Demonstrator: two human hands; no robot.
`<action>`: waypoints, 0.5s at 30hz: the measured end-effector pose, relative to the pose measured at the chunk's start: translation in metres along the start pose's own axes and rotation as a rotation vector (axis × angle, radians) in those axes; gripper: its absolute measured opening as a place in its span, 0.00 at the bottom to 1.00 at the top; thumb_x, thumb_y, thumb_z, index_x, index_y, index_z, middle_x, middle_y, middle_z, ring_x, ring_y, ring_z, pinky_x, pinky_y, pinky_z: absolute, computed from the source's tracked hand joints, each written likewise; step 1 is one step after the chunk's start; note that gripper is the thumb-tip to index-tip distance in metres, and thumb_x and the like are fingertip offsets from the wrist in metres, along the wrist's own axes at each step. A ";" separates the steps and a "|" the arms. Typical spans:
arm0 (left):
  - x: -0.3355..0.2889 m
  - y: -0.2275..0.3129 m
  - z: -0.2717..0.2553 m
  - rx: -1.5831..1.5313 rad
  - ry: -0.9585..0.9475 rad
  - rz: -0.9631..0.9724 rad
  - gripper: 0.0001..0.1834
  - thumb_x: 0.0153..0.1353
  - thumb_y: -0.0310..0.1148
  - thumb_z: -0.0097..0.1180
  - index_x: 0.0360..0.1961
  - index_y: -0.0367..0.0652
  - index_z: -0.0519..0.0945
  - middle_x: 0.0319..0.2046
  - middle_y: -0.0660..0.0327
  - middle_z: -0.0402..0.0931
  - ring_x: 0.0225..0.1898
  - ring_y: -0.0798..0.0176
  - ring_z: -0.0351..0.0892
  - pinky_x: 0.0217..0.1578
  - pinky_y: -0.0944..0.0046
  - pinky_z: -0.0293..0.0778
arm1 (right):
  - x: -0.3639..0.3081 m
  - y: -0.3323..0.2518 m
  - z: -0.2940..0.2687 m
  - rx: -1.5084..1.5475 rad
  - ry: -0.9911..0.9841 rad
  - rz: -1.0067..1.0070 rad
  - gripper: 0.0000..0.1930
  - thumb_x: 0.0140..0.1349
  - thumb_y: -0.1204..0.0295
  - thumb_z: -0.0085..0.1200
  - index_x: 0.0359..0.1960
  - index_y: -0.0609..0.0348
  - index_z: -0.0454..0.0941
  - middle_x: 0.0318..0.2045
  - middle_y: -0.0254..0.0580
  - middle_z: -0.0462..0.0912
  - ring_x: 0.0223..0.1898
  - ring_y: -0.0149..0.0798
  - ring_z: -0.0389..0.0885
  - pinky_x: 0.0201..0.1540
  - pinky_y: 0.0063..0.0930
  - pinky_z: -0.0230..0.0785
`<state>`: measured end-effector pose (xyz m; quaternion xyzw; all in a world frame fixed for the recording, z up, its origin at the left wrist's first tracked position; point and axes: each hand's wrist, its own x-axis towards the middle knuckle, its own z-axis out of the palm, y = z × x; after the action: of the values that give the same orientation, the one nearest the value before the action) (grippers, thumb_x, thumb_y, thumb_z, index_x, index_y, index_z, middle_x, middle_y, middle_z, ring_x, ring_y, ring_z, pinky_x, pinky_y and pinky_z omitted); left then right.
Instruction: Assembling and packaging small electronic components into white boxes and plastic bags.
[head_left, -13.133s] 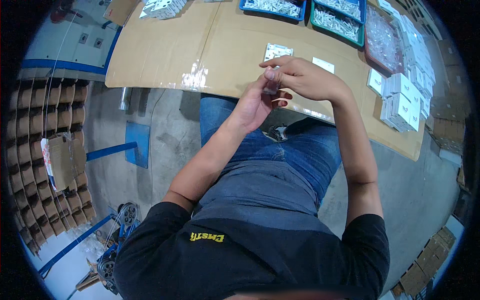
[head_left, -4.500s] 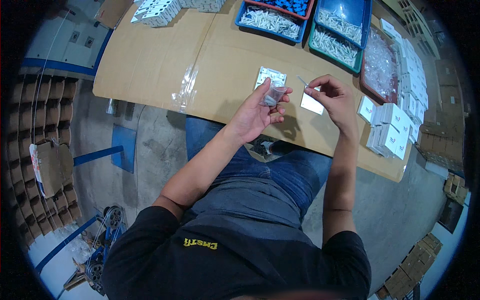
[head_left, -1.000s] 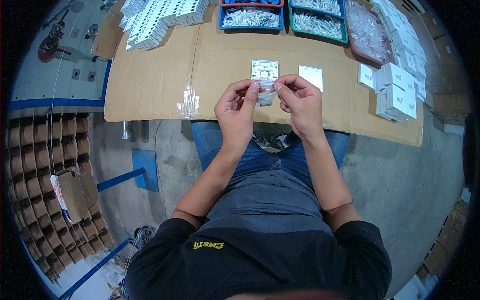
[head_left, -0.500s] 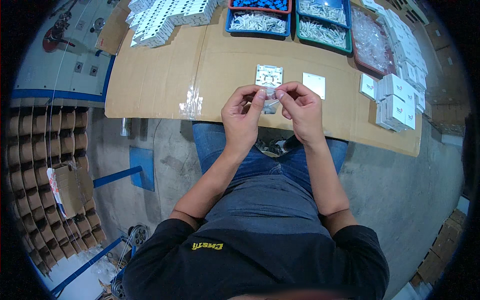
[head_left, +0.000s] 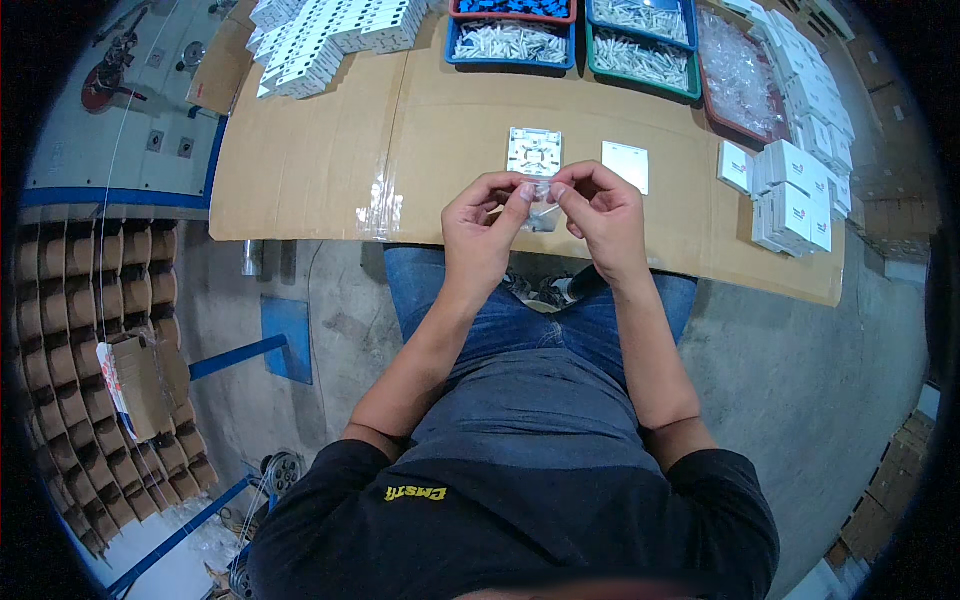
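Note:
Near the front edge of the cardboard-covered table, my left hand (head_left: 487,222) and my right hand (head_left: 603,218) pinch the upper part of a small clear plastic bag (head_left: 541,217) between thumbs and fingertips. The bag hangs between them, with something small and greyish low in it that I cannot make out. Just beyond my fingertips lies a white square plate with metal fittings (head_left: 535,152), partly covered at its near edge by my hands. A plain white square cover (head_left: 626,166) rests to its right, close to my right hand.
At the back stand a blue tray of white plugs (head_left: 511,65), a green tray (head_left: 645,92) and a red tray of clear bags (head_left: 712,113). White boxed units are stacked at right (head_left: 790,205) and back left (head_left: 345,40). The cardboard sheet (head_left: 300,170) covers the table.
My hands keep their pinch on the bag in nearly the same place. The bag shows slightly more between them; the surroundings shift a little with the head.

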<state>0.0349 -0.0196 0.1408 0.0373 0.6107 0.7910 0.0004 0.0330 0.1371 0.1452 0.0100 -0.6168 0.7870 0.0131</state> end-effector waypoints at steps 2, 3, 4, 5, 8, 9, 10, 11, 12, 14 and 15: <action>0.000 0.000 0.000 0.016 0.004 0.025 0.08 0.68 0.26 0.59 0.45 0.35 0.81 0.37 0.63 0.82 0.38 0.74 0.79 0.39 0.72 0.77 | 0.000 -0.002 0.001 0.001 -0.020 0.037 0.04 0.65 0.79 0.59 0.40 0.64 0.80 0.29 0.30 0.79 0.22 0.16 0.66 0.21 0.12 0.54; -0.001 0.000 0.001 0.030 0.008 0.050 0.07 0.68 0.26 0.59 0.45 0.35 0.81 0.37 0.63 0.82 0.38 0.75 0.78 0.39 0.72 0.77 | -0.001 -0.003 0.001 0.001 -0.039 0.073 0.04 0.66 0.78 0.59 0.40 0.64 0.81 0.29 0.30 0.80 0.23 0.16 0.67 0.21 0.12 0.54; -0.001 -0.001 0.000 0.031 0.008 0.049 0.07 0.68 0.26 0.59 0.45 0.35 0.81 0.37 0.63 0.82 0.38 0.75 0.78 0.39 0.72 0.77 | -0.001 -0.003 0.001 0.001 -0.038 0.074 0.04 0.66 0.78 0.59 0.40 0.64 0.81 0.29 0.30 0.80 0.23 0.16 0.67 0.21 0.12 0.54; 0.000 -0.003 -0.001 0.026 0.005 0.045 0.07 0.68 0.25 0.59 0.44 0.35 0.81 0.36 0.63 0.82 0.38 0.75 0.78 0.38 0.73 0.77 | -0.001 -0.003 0.000 -0.021 -0.054 0.079 0.05 0.66 0.77 0.59 0.41 0.64 0.81 0.29 0.30 0.80 0.23 0.16 0.67 0.21 0.12 0.56; 0.000 -0.003 -0.001 0.028 -0.002 0.030 0.06 0.68 0.25 0.59 0.44 0.35 0.81 0.36 0.63 0.82 0.37 0.75 0.78 0.37 0.73 0.76 | -0.001 -0.003 -0.001 -0.074 -0.059 0.099 0.06 0.65 0.76 0.61 0.40 0.64 0.82 0.31 0.31 0.81 0.30 0.19 0.72 0.31 0.15 0.64; 0.000 -0.002 -0.001 0.036 -0.003 0.017 0.07 0.68 0.24 0.59 0.45 0.35 0.81 0.36 0.63 0.82 0.37 0.75 0.78 0.36 0.74 0.76 | -0.002 -0.004 -0.001 -0.103 -0.049 0.116 0.06 0.64 0.76 0.62 0.40 0.64 0.82 0.33 0.31 0.82 0.36 0.22 0.77 0.41 0.18 0.70; 0.001 -0.001 -0.001 0.037 -0.003 0.017 0.07 0.68 0.24 0.59 0.45 0.35 0.81 0.36 0.63 0.82 0.37 0.75 0.78 0.36 0.74 0.76 | -0.001 -0.002 -0.001 -0.103 -0.049 0.117 0.06 0.64 0.76 0.62 0.40 0.64 0.82 0.33 0.31 0.82 0.36 0.22 0.77 0.41 0.18 0.70; 0.002 -0.001 -0.001 0.047 -0.018 -0.002 0.07 0.68 0.24 0.59 0.45 0.35 0.81 0.36 0.63 0.82 0.36 0.75 0.78 0.36 0.74 0.76 | 0.000 0.001 -0.002 -0.088 -0.054 0.081 0.06 0.63 0.76 0.62 0.40 0.64 0.82 0.33 0.30 0.82 0.36 0.22 0.76 0.39 0.18 0.70; 0.002 -0.001 -0.001 0.056 -0.033 -0.021 0.07 0.67 0.24 0.58 0.45 0.35 0.81 0.36 0.63 0.82 0.36 0.75 0.78 0.36 0.74 0.76 | 0.000 0.003 -0.002 -0.074 -0.059 0.046 0.06 0.63 0.75 0.63 0.40 0.64 0.82 0.32 0.30 0.82 0.36 0.21 0.76 0.38 0.17 0.69; 0.002 -0.001 0.000 0.060 -0.033 -0.003 0.07 0.67 0.23 0.59 0.45 0.35 0.81 0.36 0.63 0.82 0.36 0.75 0.78 0.36 0.75 0.76 | -0.001 0.004 -0.001 -0.087 -0.050 0.042 0.06 0.63 0.75 0.63 0.39 0.64 0.82 0.31 0.30 0.81 0.35 0.21 0.75 0.37 0.17 0.69; 0.002 -0.001 0.000 0.066 -0.033 0.016 0.08 0.67 0.23 0.59 0.46 0.35 0.81 0.36 0.63 0.82 0.36 0.76 0.78 0.35 0.75 0.76 | -0.001 0.004 -0.001 -0.098 -0.040 0.037 0.06 0.63 0.75 0.63 0.38 0.64 0.82 0.30 0.29 0.81 0.34 0.20 0.75 0.36 0.17 0.68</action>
<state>0.0330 -0.0192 0.1405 0.0554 0.6361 0.7696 0.0031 0.0337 0.1370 0.1407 0.0139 -0.6548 0.7555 -0.0132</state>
